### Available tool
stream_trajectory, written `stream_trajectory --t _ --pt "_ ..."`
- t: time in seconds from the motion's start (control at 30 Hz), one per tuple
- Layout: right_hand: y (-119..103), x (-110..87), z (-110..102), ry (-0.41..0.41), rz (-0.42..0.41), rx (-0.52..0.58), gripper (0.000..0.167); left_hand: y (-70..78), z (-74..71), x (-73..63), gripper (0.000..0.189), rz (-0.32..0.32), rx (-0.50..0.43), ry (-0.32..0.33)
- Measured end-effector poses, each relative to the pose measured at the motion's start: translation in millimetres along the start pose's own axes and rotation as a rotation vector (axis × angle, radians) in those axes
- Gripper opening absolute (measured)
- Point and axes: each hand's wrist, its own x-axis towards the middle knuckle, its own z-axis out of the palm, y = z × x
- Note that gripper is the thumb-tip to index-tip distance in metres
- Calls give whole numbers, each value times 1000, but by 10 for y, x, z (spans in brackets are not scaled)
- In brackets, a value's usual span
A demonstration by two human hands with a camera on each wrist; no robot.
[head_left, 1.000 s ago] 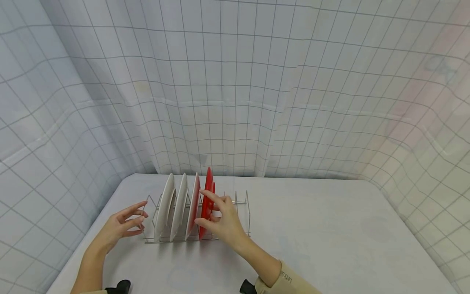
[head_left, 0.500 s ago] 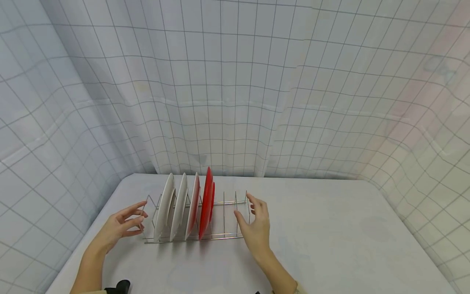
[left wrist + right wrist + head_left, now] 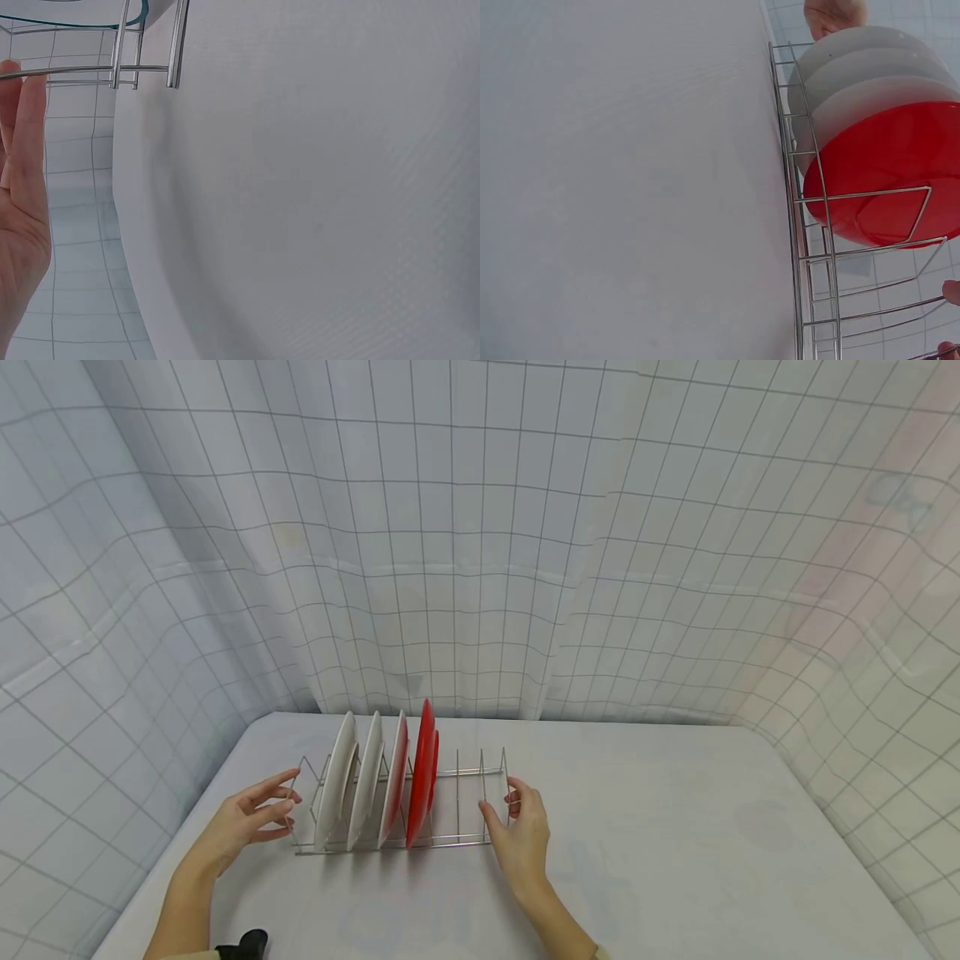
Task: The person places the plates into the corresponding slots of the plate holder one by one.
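Note:
A metal wire dish rack [image 3: 458, 793] stands on the table, also seen in the right wrist view. Three white plates [image 3: 336, 783] stand on edge in its left and middle slots, the rightmost tinted by red reflection. Beside them, a red plate [image 3: 422, 777] leans slightly in its slot. My left hand [image 3: 238, 827] holds the rack's left end wire; its fingers [image 3: 28, 142] meet that wire in the left wrist view. My right hand [image 3: 523, 837] holds the rack's right end, thumb on the inner side and fingers at the end wire. Only fingertips [image 3: 951, 291] show in the right wrist view.
A white table [image 3: 675, 843] extends to the right and in front of the rack. White curtains [image 3: 480, 568] with a dark grid pattern surround it at the back and sides. A black strap [image 3: 243, 946] shows by the left wrist.
My right hand has left the red plate, moved right to the rack's right end and lowered onto it. The red plate stays leaning in its slot. My left hand has kept its place.

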Motion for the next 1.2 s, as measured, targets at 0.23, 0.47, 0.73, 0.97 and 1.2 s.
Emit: stream_trajectory --t 0.23,0.47,0.73,0.97,1.2 --pt "87 71 -13 39 -35 -7 40 23 102 5 48 -41 -20 53" --pt "316 345 -150 1 -12 38 39 104 457 31 52 -94 -92 130" --pt "635 738 -276 -106 -21 123 38 203 985 32 54 -132 -212 273" --pt "854 1050 -309 -209 -75 151 38 313 1441 17 53 -165 -249 419" --pt "993 1292 -271 -318 -60 140 39 382 1811 18 57 -160 -283 521"
